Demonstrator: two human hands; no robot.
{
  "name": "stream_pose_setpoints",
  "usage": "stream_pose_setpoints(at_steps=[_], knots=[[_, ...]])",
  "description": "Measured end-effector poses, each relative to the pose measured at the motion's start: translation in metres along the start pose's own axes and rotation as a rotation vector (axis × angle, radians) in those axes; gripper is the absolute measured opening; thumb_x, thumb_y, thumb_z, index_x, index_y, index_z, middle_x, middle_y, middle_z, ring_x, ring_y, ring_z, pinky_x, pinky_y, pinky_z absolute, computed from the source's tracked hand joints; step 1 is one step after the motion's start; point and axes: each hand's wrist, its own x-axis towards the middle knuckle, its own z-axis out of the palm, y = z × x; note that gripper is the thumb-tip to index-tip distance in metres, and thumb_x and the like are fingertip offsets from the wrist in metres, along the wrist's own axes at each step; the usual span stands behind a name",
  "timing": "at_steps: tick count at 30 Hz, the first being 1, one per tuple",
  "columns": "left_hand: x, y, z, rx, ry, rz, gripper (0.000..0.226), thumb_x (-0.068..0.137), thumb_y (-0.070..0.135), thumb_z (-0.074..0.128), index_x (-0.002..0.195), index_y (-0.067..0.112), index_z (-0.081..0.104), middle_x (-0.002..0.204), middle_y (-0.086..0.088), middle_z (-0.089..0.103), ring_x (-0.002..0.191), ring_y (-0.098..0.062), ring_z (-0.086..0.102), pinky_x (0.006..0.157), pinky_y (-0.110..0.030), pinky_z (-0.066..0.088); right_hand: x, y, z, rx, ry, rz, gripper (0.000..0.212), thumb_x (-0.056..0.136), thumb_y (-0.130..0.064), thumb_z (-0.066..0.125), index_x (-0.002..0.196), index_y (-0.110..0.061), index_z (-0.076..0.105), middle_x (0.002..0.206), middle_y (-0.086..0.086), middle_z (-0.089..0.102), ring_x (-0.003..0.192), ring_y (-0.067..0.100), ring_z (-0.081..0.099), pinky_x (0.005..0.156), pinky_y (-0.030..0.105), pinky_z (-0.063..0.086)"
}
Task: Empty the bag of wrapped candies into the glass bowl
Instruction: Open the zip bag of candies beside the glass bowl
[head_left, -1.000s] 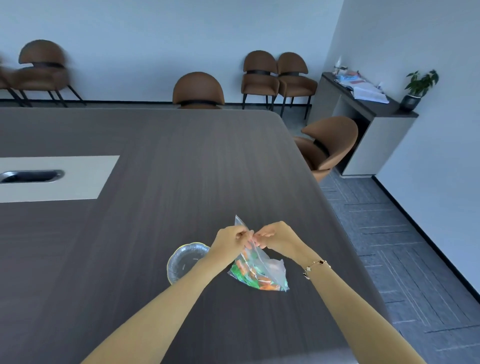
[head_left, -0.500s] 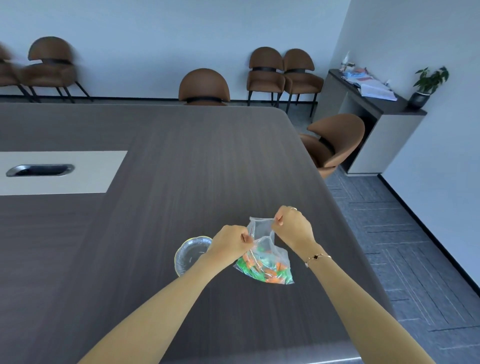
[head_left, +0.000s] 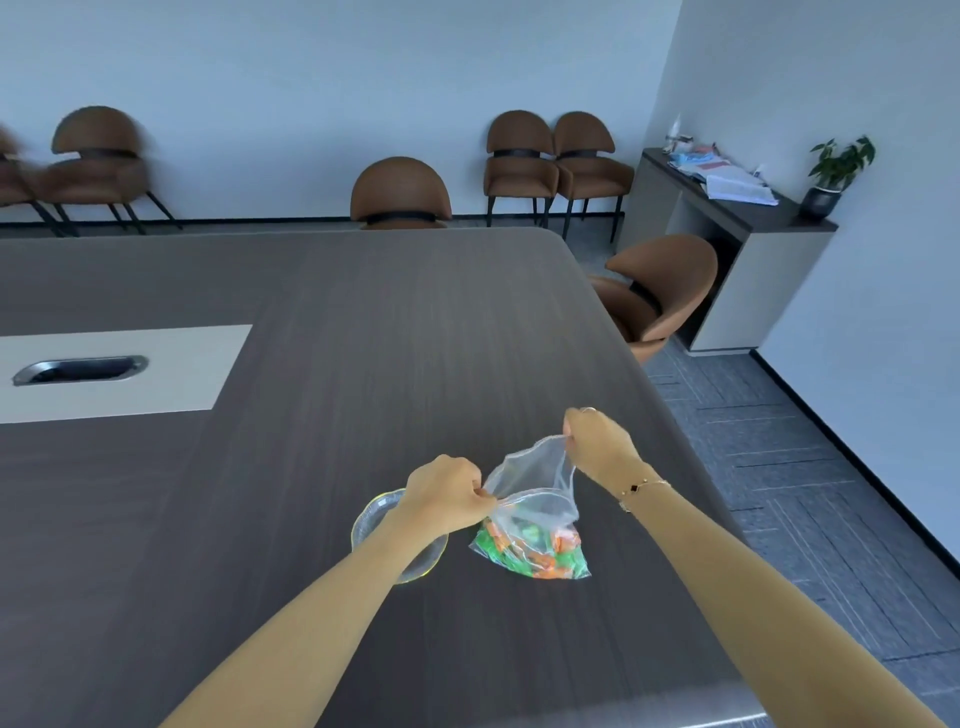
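Soft, cool, even light; wide-angle view with blur at the left edge.

The room is evenly lit with a bluish cast and no hard glare. The desk (head_left: 363, 364) carries a broad dull sheen and faint soft shadows under the forearms. The chairs (head_left: 98, 161) at the far left are smeared by motion blur, while the middle is fairly sharp. Straight lines bow toward the edges, and the near forearms look stretched.

Place: office meeting room.
Table: long dark wood-grain conference table (head_left: 363, 364) with a cable hatch (head_left: 80, 369).
Seating: matching brown chairs (head_left: 524, 156) along the wall.
Side: credenza (head_left: 748, 270) with papers (head_left: 737, 184) and a potted plant (head_left: 831, 171).
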Motion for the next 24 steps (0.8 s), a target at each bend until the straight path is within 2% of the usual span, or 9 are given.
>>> stream_pose_setpoints(at_steps=[3, 7, 10, 13, 15, 17, 20, 22, 24], knots=[[0.001, -0.002, -0.006, -0.001, 0.020, -0.014, 0.037, 0.080, 0.021, 0.051, 0.048, 0.017, 0.032, 0.050, 0.002, 0.038, 0.048, -0.017, 0.034, 0.049, -0.026, 0.031, -0.005, -0.007, -0.006, 0.004, -0.216, 0.015, 0.038, 0.087, -0.036, 0.058, 0.109, -0.006, 0.054, 0.104, 0.008, 0.065, 0.087, 0.026, 0.063, 0.069, 0.033, 0.049], [0.003, -0.001, -0.008, 0.014, 0.015, -0.009, 0.036, 0.080, 0.019, 0.049, 0.049, 0.017, 0.032, 0.051, 0.003, 0.038, 0.047, -0.016, 0.033, 0.048, -0.025, 0.030, -0.011, -0.011, 0.010, 0.038, -0.486, -0.003, 0.020, 0.079, -0.016, 0.062, 0.095, -0.004, 0.064, 0.088, 0.011, 0.072, 0.069, 0.023, 0.068, 0.055, 0.024, 0.050], [0.003, -0.005, -0.010, 0.055, -0.018, 0.010, 0.037, 0.078, 0.021, 0.051, 0.048, 0.014, 0.029, 0.050, 0.001, 0.035, 0.050, -0.020, 0.031, 0.046, -0.024, 0.027, -0.002, -0.002, 0.010, 0.013, -0.287, 0.001, 0.020, 0.086, -0.009, 0.057, 0.104, -0.003, 0.061, 0.103, 0.014, 0.068, 0.095, 0.033, 0.068, 0.070, 0.034, 0.052], [0.002, -0.013, -0.012, 0.072, -0.049, 0.023, 0.040, 0.078, 0.025, 0.053, 0.049, 0.013, 0.030, 0.052, -0.001, 0.037, 0.057, -0.024, 0.034, 0.047, -0.025, 0.028, 0.010, 0.011, 0.001, 0.077, -0.018, 0.031, 0.014, 0.092, -0.010, 0.047, 0.100, -0.002, 0.057, 0.100, 0.016, 0.068, 0.090, 0.036, 0.066, 0.070, 0.036, 0.049], [0.002, -0.019, -0.014, 0.049, -0.047, 0.012, 0.034, 0.079, 0.026, 0.053, 0.052, 0.015, 0.035, 0.057, -0.003, 0.042, 0.058, -0.024, 0.036, 0.049, -0.026, 0.030, 0.012, 0.019, -0.001, 0.218, 0.051, 0.031, 0.021, 0.096, -0.015, 0.042, 0.096, -0.001, 0.058, 0.091, 0.018, 0.070, 0.085, 0.038, 0.066, 0.070, 0.038, 0.050], [0.003, -0.023, -0.014, 0.049, -0.024, -0.005, 0.026, 0.081, 0.024, 0.051, 0.058, 0.014, 0.043, 0.058, -0.003, 0.046, 0.058, -0.024, 0.040, 0.050, -0.027, 0.032, 0.008, 0.028, 0.005, 0.260, 0.032, 0.043, 0.023, 0.097, -0.014, 0.039, 0.102, -0.001, 0.057, 0.095, 0.021, 0.070, 0.090, 0.039, 0.066, 0.076, 0.042, 0.052], [0.005, -0.028, -0.008, 0.030, 0.018, -0.053, 0.026, 0.085, 0.021, 0.048, 0.061, 0.012, 0.043, 0.055, 0.002, 0.044, 0.059, -0.024, 0.044, 0.052, -0.027, 0.034, -0.007, 0.042, 0.029, 0.092, -0.248, 0.064, 0.039, 0.091, -0.014, 0.049, 0.129, -0.004, 0.044, 0.127, 0.019, 0.056, 0.116, 0.035, 0.055, 0.093, 0.039, 0.047], [0.007, -0.031, -0.002, -0.004, 0.045, -0.088, 0.026, 0.087, 0.021, 0.046, 0.062, 0.012, 0.044, 0.059, 0.001, 0.049, 0.059, -0.025, 0.046, 0.058, -0.029, 0.039, -0.020, 0.046, 0.047, 0.037, -0.480, 0.062, 0.070, 0.087, -0.029, 0.060, 0.144, -0.006, 0.027, 0.145, 0.016, 0.038, 0.133, 0.032, 0.040, 0.106, 0.039, 0.040], [0.008, -0.035, 0.005, -0.041, 0.073, -0.094, 0.027, 0.090, 0.024, 0.045, 0.067, 0.012, 0.049, 0.066, -0.002, 0.057, 0.060, -0.025, 0.050, 0.062, -0.032, 0.044, -0.028, 0.044, 0.073, 0.070, -0.583, 0.045, 0.092, 0.080, -0.044, 0.067, 0.149, -0.009, 0.015, 0.154, 0.013, 0.026, 0.141, 0.031, 0.028, 0.113, 0.043, 0.033]])
